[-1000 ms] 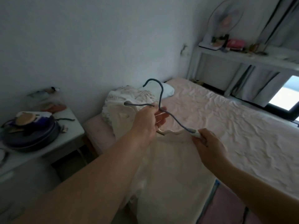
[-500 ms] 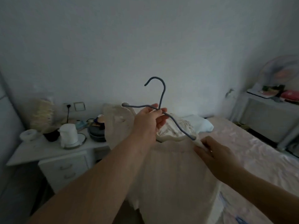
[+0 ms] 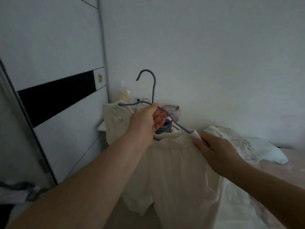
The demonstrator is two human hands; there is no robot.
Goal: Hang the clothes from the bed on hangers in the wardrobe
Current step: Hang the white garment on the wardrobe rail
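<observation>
Gripping the blue hanger [image 3: 154,90] at its neck, the left hand [image 3: 146,120] is holding up the cream garment [image 3: 178,171] while the right hand [image 3: 214,151] is pinching its shoulder [image 3: 195,134] beside the wardrobe door [image 3: 54,66].

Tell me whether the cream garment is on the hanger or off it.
On: both hanger ends sit inside the cream garment, which drapes below; left hand grips the hanger, right hand pinches the shoulder.

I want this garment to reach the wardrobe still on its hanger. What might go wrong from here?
The cream garment seems barely seated on the blue hanger's right end, where the right hand pinches it; letting go may let it slip off. The left hand holds the hanger loosely, so it may tilt.
</observation>
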